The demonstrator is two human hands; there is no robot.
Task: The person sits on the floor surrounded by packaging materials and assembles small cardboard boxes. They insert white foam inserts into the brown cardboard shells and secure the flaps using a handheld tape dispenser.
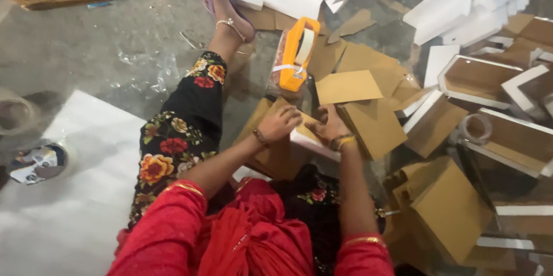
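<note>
Between both hands, mid-scene: a flat brown card box piece (299, 138) with a white edge, held over the lap.
Left hand (280, 122) curls down on its top face, fingers pressed; right hand (326, 128) pinches the far edge. Looks like folding or taping is underway; next, I'd judge, comes a steady hold and strip from the orange tape dispenser (296, 52) just beyond. Stiff matte card sheets (348, 86) right, white foam blocks (455, 8) far right.
</note>
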